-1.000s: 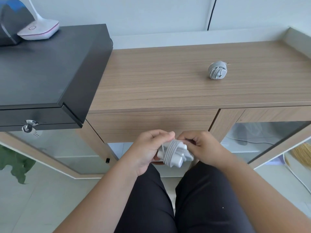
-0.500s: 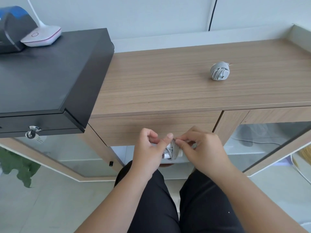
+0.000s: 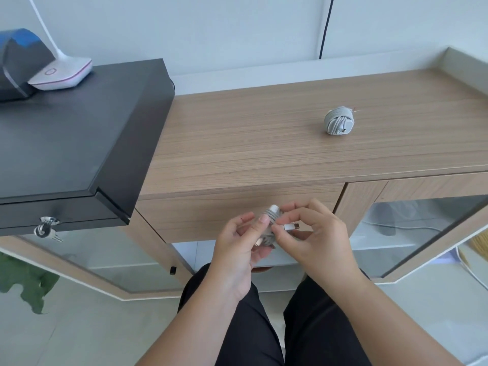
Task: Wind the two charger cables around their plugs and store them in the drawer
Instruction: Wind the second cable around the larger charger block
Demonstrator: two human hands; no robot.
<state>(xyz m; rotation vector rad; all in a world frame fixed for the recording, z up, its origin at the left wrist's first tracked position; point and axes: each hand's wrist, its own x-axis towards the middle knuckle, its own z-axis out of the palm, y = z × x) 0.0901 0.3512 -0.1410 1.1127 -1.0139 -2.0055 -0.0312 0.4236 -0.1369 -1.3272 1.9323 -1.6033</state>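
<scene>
— What could slip?

— The connector tip (image 3: 291,226). My right hand (image 3: 314,241) pinches it beside the wound charger (image 3: 269,225), which my left hand (image 3: 237,249) grips just in front of the drawer (image 3: 211,217). If I let go untucked, the springy grey cable may uncoil.

— And the other one?

— The finished bundle (image 3: 339,122), a tight rounded wad, sits on the smooth woodgrain top (image 3: 237,143) above the drawer, still closed.

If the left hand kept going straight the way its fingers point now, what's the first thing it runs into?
Probably the closed drawer front just beyond the left hand, which grips the wound charger. Depth is unclear from this view.
</scene>
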